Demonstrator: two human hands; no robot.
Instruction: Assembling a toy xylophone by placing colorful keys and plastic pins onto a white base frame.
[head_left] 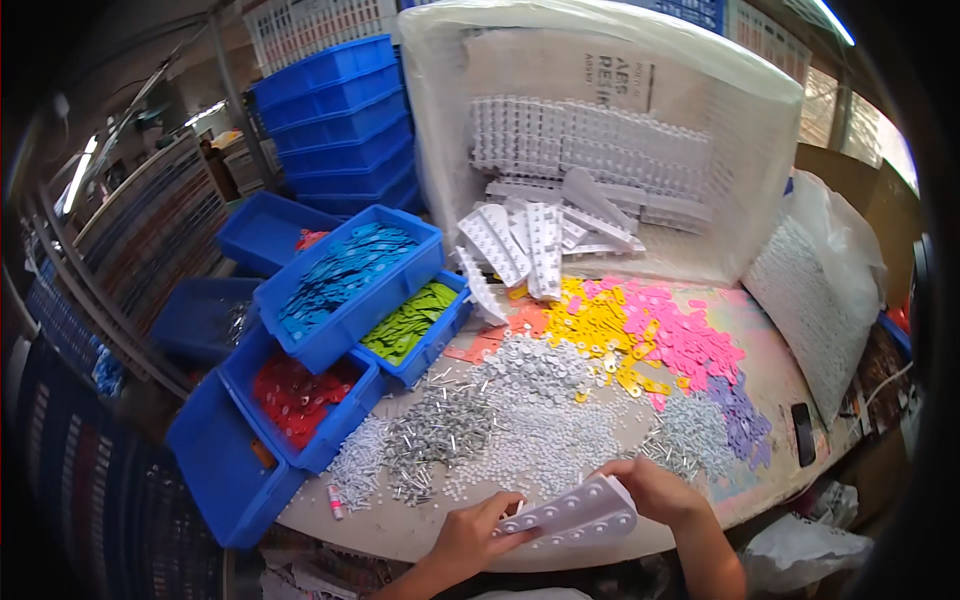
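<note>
Near the table's front edge, a white plastic piece with rows of round studs point(585, 515) is held tilted between my two hands. My left hand point(472, 535) is closed on its left end, thumb on top. At the piece's right end, the fingers of my right hand point(652, 488) are bent over the upper edge. Just beyond lie small white round pieces point(545, 440), with grey metal pins point(435, 430) to the left. More pins point(672, 445) and pale grey bits point(697, 430) lie beyond my right hand.
Yellow point(590, 325), pink point(690, 335) and purple pieces point(740, 420) spread across the back right. Blue bins with blue point(350, 270), green point(410, 320) and red pieces point(300, 395) crowd the left. A large wrapped carton point(740, 130) holds more white studded pieces. A phone-like black object point(803, 435) lies right.
</note>
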